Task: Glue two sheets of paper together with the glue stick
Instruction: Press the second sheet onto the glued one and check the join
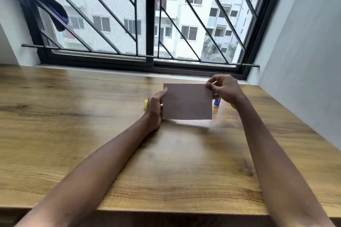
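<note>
- No legible text, label, brand, number or sign is visible.
- Paper (pixel 187 101): the facing side is plain, with no print.
- Blue glue stick (pixel 217 101): mostly hidden; any label is too small to read.

one paper sheet (pixel 187 102) seen — one yellow cap (pixel 146 103), one blue glue stick (pixel 217 101).

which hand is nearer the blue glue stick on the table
Right. The right hand pinches the paper's top corner just above the glue stick; the left hand holds the opposite edge, across the sheet.
</note>
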The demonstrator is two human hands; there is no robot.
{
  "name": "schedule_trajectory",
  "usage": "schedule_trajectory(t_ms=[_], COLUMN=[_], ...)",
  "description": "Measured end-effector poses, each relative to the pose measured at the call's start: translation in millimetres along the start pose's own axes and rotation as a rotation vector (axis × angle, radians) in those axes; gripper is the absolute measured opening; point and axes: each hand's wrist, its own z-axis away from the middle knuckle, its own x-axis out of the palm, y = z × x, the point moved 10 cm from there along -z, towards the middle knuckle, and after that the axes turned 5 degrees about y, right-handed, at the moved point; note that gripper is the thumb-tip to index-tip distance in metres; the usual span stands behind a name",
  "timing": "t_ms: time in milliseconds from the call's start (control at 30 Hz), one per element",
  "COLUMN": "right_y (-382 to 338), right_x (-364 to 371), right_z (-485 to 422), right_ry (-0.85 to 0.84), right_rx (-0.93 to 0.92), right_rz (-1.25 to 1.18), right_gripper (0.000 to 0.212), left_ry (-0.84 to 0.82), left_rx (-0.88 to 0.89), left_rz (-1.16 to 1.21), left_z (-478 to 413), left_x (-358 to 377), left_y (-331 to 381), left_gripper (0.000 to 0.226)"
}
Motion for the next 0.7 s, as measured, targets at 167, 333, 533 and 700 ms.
schedule_trajectory(t_ms=[167,333,533,700], right_y=[2,-19,-37,-32], right_x=[-3,9,18,3], right_z=[6,9,15,11], right_ry=[0.039,0.046,0.045,0.097], right_rx=[-0.037,-0.157,-0.292,-0.282], right_rz=[0.024,0.116,0.124,0.091], right_gripper=[0.004,0.007,0.02,0.015], left_ry=[0.043,0.16,0.279,0.334], left_rx=[0.168,0.612,0.714,0.661], left_rz=[-0.236,-0.811,-1.084,-1.122], left_z=[6,21,31,25], left_x=[-4,21,25,-3], left_y=[32,85,97,108], left_gripper=[0.02,0.03,0.02,0.019])
